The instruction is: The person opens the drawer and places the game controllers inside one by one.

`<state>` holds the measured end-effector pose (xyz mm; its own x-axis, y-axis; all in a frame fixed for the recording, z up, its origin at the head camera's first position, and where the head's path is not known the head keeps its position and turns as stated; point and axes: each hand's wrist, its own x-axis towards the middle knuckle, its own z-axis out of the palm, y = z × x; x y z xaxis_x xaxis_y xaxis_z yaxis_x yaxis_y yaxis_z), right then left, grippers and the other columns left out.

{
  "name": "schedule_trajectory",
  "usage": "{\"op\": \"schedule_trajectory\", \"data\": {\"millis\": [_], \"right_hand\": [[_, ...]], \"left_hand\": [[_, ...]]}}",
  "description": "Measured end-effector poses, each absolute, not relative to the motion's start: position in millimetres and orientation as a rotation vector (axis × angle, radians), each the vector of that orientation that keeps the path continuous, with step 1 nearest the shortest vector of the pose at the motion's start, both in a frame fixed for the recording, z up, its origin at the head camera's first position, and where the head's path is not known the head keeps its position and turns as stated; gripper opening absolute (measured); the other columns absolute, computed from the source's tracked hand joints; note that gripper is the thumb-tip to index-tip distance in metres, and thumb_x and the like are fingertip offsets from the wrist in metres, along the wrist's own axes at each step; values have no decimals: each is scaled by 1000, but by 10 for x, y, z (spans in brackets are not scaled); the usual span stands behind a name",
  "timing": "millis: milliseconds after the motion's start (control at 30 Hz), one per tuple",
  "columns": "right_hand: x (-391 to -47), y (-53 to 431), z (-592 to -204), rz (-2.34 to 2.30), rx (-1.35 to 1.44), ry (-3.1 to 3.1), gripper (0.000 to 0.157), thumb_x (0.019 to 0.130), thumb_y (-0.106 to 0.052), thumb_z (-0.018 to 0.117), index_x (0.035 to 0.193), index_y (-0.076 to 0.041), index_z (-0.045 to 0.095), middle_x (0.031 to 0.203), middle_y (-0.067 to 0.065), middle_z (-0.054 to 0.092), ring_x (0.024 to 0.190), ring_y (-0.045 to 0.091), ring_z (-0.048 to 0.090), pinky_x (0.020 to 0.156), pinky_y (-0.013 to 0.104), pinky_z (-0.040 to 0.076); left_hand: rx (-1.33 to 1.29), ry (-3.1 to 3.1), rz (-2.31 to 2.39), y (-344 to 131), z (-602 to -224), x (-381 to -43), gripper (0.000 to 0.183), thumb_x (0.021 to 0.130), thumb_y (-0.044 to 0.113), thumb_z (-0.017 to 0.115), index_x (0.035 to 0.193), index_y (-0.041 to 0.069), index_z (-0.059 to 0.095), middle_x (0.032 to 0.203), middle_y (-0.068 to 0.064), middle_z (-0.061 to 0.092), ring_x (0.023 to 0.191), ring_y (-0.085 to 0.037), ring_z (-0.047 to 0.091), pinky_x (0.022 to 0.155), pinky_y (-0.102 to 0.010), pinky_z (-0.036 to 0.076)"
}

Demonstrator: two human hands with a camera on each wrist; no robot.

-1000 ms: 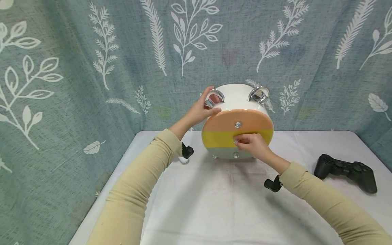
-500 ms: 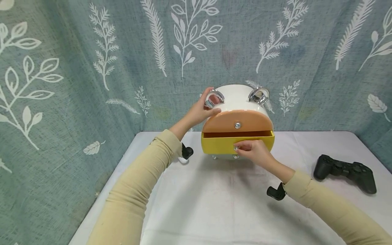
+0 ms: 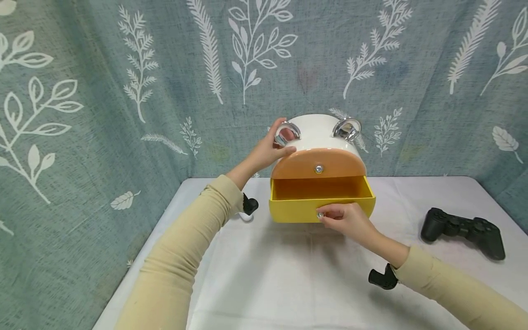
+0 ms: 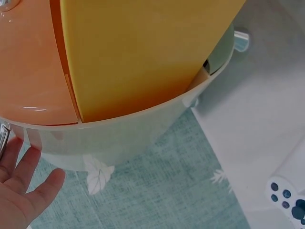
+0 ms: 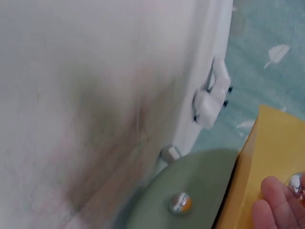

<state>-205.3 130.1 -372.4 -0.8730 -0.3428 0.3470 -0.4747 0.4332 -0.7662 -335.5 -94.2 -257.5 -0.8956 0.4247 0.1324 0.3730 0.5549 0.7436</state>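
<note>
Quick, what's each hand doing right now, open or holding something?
Left hand: open, resting against the white cabinet.
Right hand: closed, pinching the silver knob of the yellow drawer.

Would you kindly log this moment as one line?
right hand: pinches silver knob of open yellow drawer | orange drawer: closed | left hand: touches white cabinet

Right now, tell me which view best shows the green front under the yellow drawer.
The right wrist view: it shows much of the green front and its shiny knob, though cropped. The left wrist view catches only a sliver beside the yellow drawer; in the head view, that drawer hides it.
</note>
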Motion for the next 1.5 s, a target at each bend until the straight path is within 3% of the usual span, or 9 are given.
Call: {"op": "schedule_trajectory", "data": {"millis": [800,1500], "right_hand": [[-1649,1272,-3734,1488,758,-2550,19,81,-10,69,99,-2,70,89,7,70,72,7,65,64,18,51],[-1583,1265,-3705,1436,838,-2545,21,82,-10,67,102,-2,69,89,8,70,68,9,63,60,20,52]], "left_hand": [[701,2721,1238,-938,-2561,-3355,82,83,41,64,144,40,8,127,-11,47,105,-24,55,87,-41,46],[696,2740,1210,-935,-2555,-3346,83,83,43,63,144,39,7,133,-10,44,109,-24,54,88,-42,46]]}}
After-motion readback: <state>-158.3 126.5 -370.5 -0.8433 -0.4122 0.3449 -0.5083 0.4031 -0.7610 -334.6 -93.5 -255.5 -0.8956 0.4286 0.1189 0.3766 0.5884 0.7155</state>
